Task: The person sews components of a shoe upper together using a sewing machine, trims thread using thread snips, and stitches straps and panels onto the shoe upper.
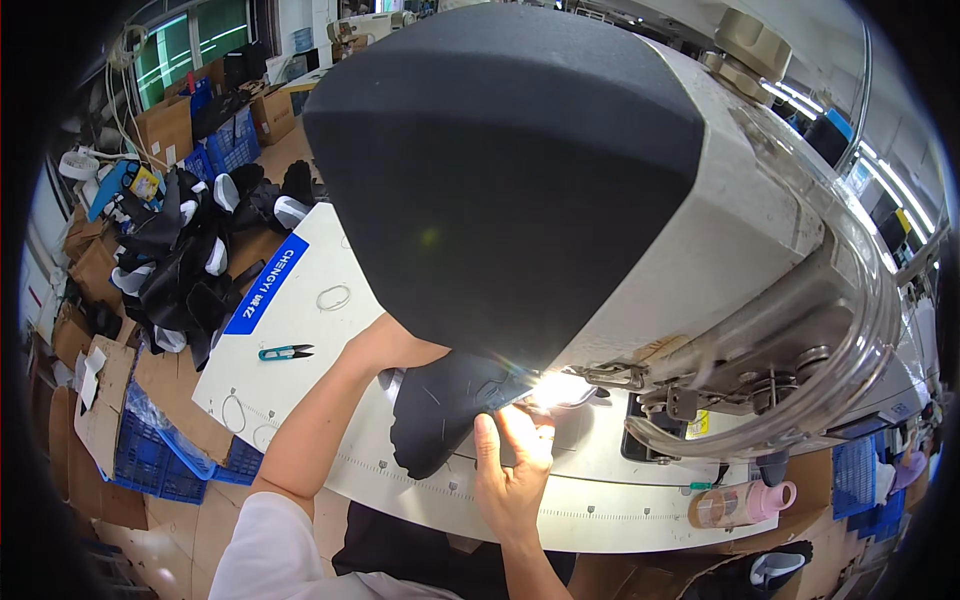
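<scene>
Right hand [515, 465] grasping black curved fabric piece [435, 410], seemingly to steady it beside bright white lamp [560, 388]; left hand [415, 350] partly hidden, grip we cannot tell

The left arm comes from the lower left in a short white sleeve [268, 548], bare from about the elbow down. Its forearm [320, 430] slants up and rightward over the left part of the table [290, 390], in from the front edge. The left hand [418, 350] turns to the right at the wrist; its fingers are hidden.

The right forearm [535, 570], also bare, rises steeply across the front edge near its middle. The right hand [515, 462] points away from the body, thumb [487, 445] upright on the left, the other fingers bunched beside it, their tips lost in glare.
</scene>
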Demonstrator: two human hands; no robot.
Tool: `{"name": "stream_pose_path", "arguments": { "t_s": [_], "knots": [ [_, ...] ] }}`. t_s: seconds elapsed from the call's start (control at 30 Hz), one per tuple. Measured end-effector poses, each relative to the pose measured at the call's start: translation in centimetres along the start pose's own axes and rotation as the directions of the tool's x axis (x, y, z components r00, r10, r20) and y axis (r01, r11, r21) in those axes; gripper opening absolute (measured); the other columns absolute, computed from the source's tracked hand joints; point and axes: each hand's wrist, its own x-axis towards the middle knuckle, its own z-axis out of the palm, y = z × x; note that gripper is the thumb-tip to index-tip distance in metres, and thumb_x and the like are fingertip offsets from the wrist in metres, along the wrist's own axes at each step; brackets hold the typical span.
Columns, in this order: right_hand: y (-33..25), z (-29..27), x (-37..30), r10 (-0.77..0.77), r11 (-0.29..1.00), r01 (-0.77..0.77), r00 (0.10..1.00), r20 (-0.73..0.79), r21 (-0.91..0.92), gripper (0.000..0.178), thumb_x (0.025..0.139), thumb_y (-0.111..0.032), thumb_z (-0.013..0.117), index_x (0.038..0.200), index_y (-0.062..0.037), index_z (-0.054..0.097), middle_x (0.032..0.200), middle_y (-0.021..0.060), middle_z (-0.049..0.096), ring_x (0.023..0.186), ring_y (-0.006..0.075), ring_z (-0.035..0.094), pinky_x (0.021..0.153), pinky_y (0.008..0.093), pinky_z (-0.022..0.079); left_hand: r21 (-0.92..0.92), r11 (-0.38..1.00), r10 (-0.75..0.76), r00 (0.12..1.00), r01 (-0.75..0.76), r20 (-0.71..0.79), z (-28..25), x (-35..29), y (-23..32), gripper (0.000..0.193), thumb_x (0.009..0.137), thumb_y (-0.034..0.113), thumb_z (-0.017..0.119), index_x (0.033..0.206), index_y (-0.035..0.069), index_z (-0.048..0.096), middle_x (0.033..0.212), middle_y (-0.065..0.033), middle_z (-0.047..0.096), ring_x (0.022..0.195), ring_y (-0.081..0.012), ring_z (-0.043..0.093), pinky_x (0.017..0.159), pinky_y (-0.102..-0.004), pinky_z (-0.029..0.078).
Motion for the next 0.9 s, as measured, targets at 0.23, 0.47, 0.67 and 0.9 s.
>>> {"name": "stream_pose_path", "arguments": {
  "t_s": [0.23,0.47,0.67,0.9],
  "knots": [
    [-0.3,0.0,0.2,0.020,1.000,-0.020,1.000,0.014,0.013,0.022,0.086,-0.012,0.062,0.104,0.0010,0.065,0.101,0.0117,0.065,0.101,0.0244,0.049,0.093,0.0371,0.034,-0.001,1.000,0.032,0.999,-0.032,-0.013,-0.7,-0.5,1.2,0.014,0.078,0.006,0.062,0.091,0.000,0.062,0.083,-0.0136,0.064,0.074,-0.0282,0.061,0.067,-0.0353,0.049],
    [0.2,-0.4,0.0,0.167,0.954,-0.159,0.986,-0.009,0.255,0.016,0.085,-0.007,0.064,0.097,0.0037,0.065,0.092,0.0115,0.064,0.093,0.0206,0.053,0.085,0.0314,0.041,-0.147,0.984,0.078,0.987,-0.099,-0.141,0.0,-1.5,2.6,0.017,0.080,0.003,0.061,0.096,-0.001,0.062,0.084,-0.0124,0.063,0.075,-0.0293,0.061,0.067,-0.0351,0.048],
    [2.6,-3.6,0.3,0.168,0.901,-0.153,0.986,-0.002,0.405,0.010,0.087,-0.003,0.060,0.082,0.0051,0.063,0.079,0.0002,0.054,0.069,0.0070,0.045,0.060,0.0222,0.035,-0.071,0.997,-0.051,0.898,0.022,-0.437,3.3,-5.6,10.4,0.022,0.088,0.004,0.056,0.109,0.001,0.053,0.092,-0.0158,0.064,0.073,-0.0258,0.066,0.064,-0.0298,0.050],
    [2.7,-5.9,0.6,0.098,0.972,-0.108,0.993,0.059,0.208,0.010,0.087,-0.004,0.060,0.088,0.0038,0.066,0.069,0.0006,0.057,0.062,0.0085,0.049,0.058,0.0216,0.037,-0.148,0.987,-0.021,0.880,-0.057,-0.475,3.5,-5.4,10.9,0.024,0.085,-0.003,0.057,0.108,0.000,0.052,0.091,-0.0125,0.065,0.069,-0.0187,0.066,0.061,-0.0259,0.050]
  ]
}}
